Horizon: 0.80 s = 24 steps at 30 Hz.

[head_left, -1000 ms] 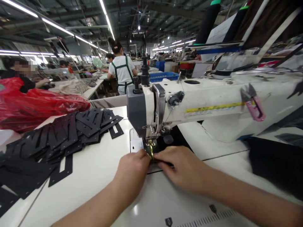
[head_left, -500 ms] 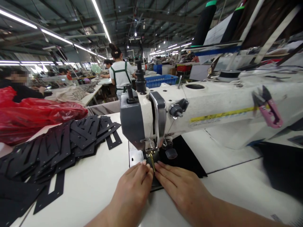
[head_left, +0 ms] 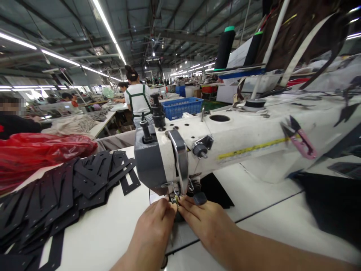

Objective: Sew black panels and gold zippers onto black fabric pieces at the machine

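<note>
A gold-toothed zipper (head_left: pixel 176 200) runs under the needle area of a white sewing machine (head_left: pixel 166 150), between my two hands. My left hand (head_left: pixel 155 226) is closed, its thumb and fingertips pressed together at the zipper's left edge. My right hand (head_left: pixel 207 224) holds the other edge, fingers close together and fingertips near the presser foot. Black fabric (head_left: pixel 216 190) joined to the work lies flat behind and right of my right hand. The fingertips hide most of the zipper and the needle point.
Black cut-out panels (head_left: pixel 90 175) are piled on the left of the white table (head_left: pixel 113 226), beside a red plastic bag (head_left: pixel 47 150). Pink-handled thread snips (head_left: pixel 303 145) rest against the machine arm. Dark fabric (head_left: pixel 329 203) lies at right. A person (head_left: pixel 138 96) stands beyond, near a blue crate (head_left: pixel 182 107).
Both hands have moved forward, closer to the needle, with the zipper and black fabric fed farther under the machine. The view has shifted slightly to the right.
</note>
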### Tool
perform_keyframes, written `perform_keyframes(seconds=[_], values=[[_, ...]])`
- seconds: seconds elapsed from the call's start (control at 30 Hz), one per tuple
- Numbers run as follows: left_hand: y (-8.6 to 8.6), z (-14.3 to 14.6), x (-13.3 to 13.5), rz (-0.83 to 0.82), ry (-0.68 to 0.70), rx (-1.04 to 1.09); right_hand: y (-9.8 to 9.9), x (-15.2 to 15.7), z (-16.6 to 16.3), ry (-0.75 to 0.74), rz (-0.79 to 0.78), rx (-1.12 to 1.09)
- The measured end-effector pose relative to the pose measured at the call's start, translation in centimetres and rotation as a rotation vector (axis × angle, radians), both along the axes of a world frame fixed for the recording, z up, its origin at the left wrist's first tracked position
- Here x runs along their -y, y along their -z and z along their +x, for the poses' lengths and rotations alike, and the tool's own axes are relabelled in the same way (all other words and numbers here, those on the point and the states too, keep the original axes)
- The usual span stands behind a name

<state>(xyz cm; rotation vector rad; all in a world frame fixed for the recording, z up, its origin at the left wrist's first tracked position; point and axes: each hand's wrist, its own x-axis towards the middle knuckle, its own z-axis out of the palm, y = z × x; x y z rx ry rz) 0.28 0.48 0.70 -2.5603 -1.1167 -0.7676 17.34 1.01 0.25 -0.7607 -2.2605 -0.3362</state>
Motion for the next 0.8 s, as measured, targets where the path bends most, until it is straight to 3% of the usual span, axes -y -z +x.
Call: perform_keyframes(seconds=[0.23,0.47,0.63,0.8], values=[[-0.2,-1.6,1.8,0.098,0.09,-0.118,1.3,1.3,0.3,0.061,0.058,-0.026],[-0.3,-1.2,1.0,0.069,0.109,-0.086,1.5,0.3,0.3,0.035,0.04,0.038],[-0.4,-1.4,-0.3,0.117,0.131,-0.103,2.7,-0.7,0.0,0.058,-0.073,0.065],[-0.2,-1.3,-1.2,0.117,0.093,-0.053,2.7,-1.7,-0.4,0.071,-0.18,0.093]])
